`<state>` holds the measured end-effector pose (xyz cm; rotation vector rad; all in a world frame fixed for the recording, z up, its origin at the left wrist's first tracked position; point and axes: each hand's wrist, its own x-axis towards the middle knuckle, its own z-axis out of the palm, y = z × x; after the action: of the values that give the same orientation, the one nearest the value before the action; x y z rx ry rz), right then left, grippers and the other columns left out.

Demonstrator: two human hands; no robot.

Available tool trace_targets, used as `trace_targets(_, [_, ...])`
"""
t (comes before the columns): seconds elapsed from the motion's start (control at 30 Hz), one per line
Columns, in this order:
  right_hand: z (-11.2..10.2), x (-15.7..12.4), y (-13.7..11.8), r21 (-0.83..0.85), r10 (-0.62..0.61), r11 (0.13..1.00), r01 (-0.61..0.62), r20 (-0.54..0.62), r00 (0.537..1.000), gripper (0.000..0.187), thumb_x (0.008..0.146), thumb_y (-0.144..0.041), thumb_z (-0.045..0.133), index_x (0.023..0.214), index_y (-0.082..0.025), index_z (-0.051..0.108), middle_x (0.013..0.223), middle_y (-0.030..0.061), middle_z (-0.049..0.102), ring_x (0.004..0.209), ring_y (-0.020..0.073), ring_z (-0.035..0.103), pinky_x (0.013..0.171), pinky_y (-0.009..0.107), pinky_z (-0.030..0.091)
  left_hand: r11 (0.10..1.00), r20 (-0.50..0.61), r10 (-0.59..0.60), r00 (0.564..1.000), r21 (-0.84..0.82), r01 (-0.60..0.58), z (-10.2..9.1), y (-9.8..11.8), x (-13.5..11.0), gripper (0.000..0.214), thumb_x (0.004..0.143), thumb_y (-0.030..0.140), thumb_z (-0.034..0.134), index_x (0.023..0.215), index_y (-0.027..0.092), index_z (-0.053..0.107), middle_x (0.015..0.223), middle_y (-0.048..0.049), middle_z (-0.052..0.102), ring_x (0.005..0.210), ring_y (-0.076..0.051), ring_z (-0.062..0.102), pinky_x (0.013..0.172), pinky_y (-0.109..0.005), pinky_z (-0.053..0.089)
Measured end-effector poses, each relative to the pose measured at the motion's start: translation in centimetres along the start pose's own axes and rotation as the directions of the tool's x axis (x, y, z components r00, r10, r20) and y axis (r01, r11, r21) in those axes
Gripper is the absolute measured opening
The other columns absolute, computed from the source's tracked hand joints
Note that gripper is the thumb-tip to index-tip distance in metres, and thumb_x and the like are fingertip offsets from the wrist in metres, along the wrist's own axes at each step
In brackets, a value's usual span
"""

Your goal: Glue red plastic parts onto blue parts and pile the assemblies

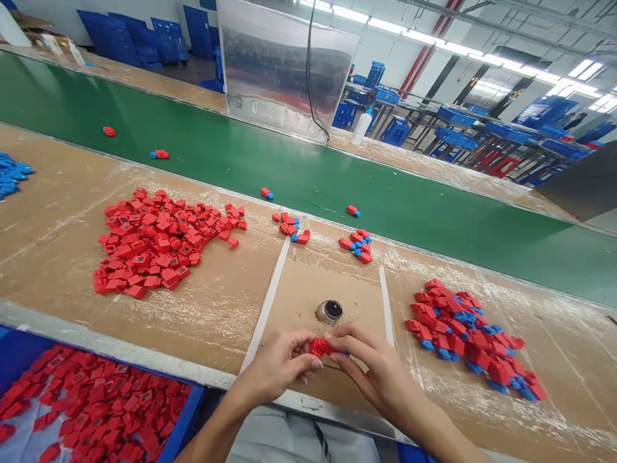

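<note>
My left hand (pixel 277 366) and right hand (pixel 371 366) are meeting over the bench's near edge, and the fingers of both are closed, gripping a small red piece (pixel 321 348) between them. The piece is sitting just above a cardboard pad (pixel 301 321), held clear of it as far as I can tell. The pad is lying between two white strips (pixel 267 302), and a round black cap (pixel 330 311) is sitting on it just beyond my fingers.

Down to my left, a blue bin (pixel 195 402) is holding a heap of red parts (pixel 91 402). On the bench (pixel 231 321), a big red pile (pixel 154 244) is spreading out left of the pad, and a red-and-blue pile (pixel 467 334) is lying to its right. Two small clusters (pixel 292 226) (pixel 357 244) are sitting along the far edge, and a blue pile (pixel 9 175) is showing at the left.

Beyond them, a green conveyor belt (pixel 308 173) is carrying a few loose pieces (pixel 267 193). Farther off, a clear screen (pixel 284 64) and a white bottle (pixel 361 127) are standing at the belt's far side, with blue crates (pixel 130 38) stacked behind and racks (pixel 463 128) lining the right.
</note>
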<state>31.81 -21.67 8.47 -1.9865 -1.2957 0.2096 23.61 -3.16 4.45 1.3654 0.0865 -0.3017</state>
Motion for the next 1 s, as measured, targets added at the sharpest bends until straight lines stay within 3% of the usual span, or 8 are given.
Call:
trace_targets(0.33, [1.9, -0.4, -0.1, -0.173, 0.005, 0.985, -0.010, -0.028, 1.000, 0.020, 0.100, -0.016, 0.041, 0.102, -0.019, 0.061, 0.087, 0.0065, 0.054, 0.073, 0.0159, 0.055, 0.062, 0.025, 0.047, 0.997, -0.017, -0.055, 0.998, 0.051, 0.056, -0.1, -0.4, -0.4, 0.014, 0.086, 0.026, 0.053, 0.090, 0.015, 0.062, 0.071, 0.0019, 0.051, 0.060, -0.010, 0.048, 0.056, -0.021, 0.042])
trace_targets(0.57, [2.1, 0.0, -0.9, -0.206, -0.012, 0.979, 0.001, -0.052, 0.999, 0.024, 0.101, -0.020, 0.039, 0.107, -0.020, 0.062, 0.092, 0.0084, 0.062, 0.079, 0.0186, 0.061, 0.066, 0.028, 0.052, 0.998, 0.000, -0.056, 0.998, 0.009, 0.056, 0.4, 0.1, -0.4, 0.017, 0.081, 0.025, 0.060, 0.092, 0.014, 0.066, 0.070, 0.0023, 0.053, 0.058, -0.009, 0.047, 0.055, -0.020, 0.042])
trace_targets(0.67, [-0.5, -0.2, -0.5, -0.128, 0.018, 0.991, -0.034, -0.125, 0.992, 0.023, 0.100, -0.020, 0.042, 0.108, -0.023, 0.062, 0.098, 0.0077, 0.067, 0.087, 0.0196, 0.065, 0.072, 0.029, 0.055, 0.990, 0.019, -0.141, 0.990, 0.000, 0.141, -1.4, 1.8, -0.6, 0.051, 0.072, 0.022, 0.068, 0.121, 0.019, 0.059, 0.084, -0.0003, 0.063, 0.065, -0.011, 0.055, 0.062, -0.024, 0.049])
trace_targets(0.77, [-6.3, -2.1, 2.6, -0.208, 0.145, 0.952, -0.226, -0.344, 0.928, 0.019, 0.098, -0.031, 0.047, 0.109, -0.028, 0.063, 0.102, 0.0072, 0.069, 0.087, 0.0233, 0.068, 0.071, 0.033, 0.055, 0.948, -0.244, -0.103, 0.964, 0.269, 0.170, -6.4, 5.0, -0.2, 0.062, 0.083, 0.036, 0.058, 0.141, 0.022, 0.041, 0.097, -0.0060, 0.067, 0.071, -0.016, 0.063, 0.067, -0.030, 0.052])
trace_targets(0.83, [-10.8, -4.3, 6.1, -0.275, 0.298, 0.830, -0.485, -0.515, 0.803, 0.022, 0.093, -0.041, 0.052, 0.108, -0.029, 0.064, 0.101, 0.0084, 0.071, 0.081, 0.0270, 0.069, 0.068, 0.038, 0.055, 0.745, -0.549, 0.124, 0.827, 0.601, 0.288, -10.5, 7.4, 0.8, 0.055, 0.089, 0.045, 0.047, 0.137, 0.017, 0.046, 0.088, -0.0078, 0.068, 0.072, -0.021, 0.064, 0.067, -0.033, 0.050])
trace_targets(0.87, [-12.9, -5.6, 8.0, -0.277, 0.371, 0.760, -0.588, -0.558, 0.742, 0.025, 0.090, -0.045, 0.053, 0.106, -0.029, 0.064, 0.099, 0.0094, 0.071, 0.075, 0.0277, 0.069, 0.062, 0.039, 0.054, 0.577, -0.626, 0.223, 0.747, 0.702, 0.417, -12.4, 8.5, 1.6, 0.053, 0.090, 0.045, 0.044, 0.134, 0.016, 0.049, 0.088, -0.0097, 0.069, 0.078, -0.025, 0.066, 0.071, -0.035, 0.049])
trace_targets(0.9, [-14.7, -6.9, 9.7, -0.258, 0.427, 0.719, -0.645, -0.568, 0.703, 0.026, 0.088, -0.047, 0.054, 0.105, -0.029, 0.064, 0.097, 0.0110, 0.072, 0.073, 0.0284, 0.069, 0.061, 0.040, 0.054, 0.424, -0.646, 0.290, 0.706, 0.748, 0.510, -14.1, 9.4, 2.3, 0.050, 0.092, 0.043, 0.039, 0.132, 0.015, 0.050, 0.090, -0.0127, 0.070, 0.084, -0.030, 0.066, 0.073, -0.038, 0.048])
trace_targets(1.0, [-18.4, -9.6, 13.9, -0.212, 0.525, 0.689, -0.694, -0.515, 0.678, 0.027, 0.085, -0.047, 0.057, 0.105, -0.030, 0.064, 0.090, 0.0140, 0.073, 0.075, 0.0287, 0.070, 0.061, 0.039, 0.054, 0.130, -0.611, 0.287, 0.738, 0.788, 0.602, -17.4, 10.5, 4.4, 0.041, 0.095, 0.036, 0.032, 0.117, 0.014, 0.059, 0.097, -0.0185, 0.072, 0.092, -0.037, 0.066, 0.071, -0.039, 0.045])
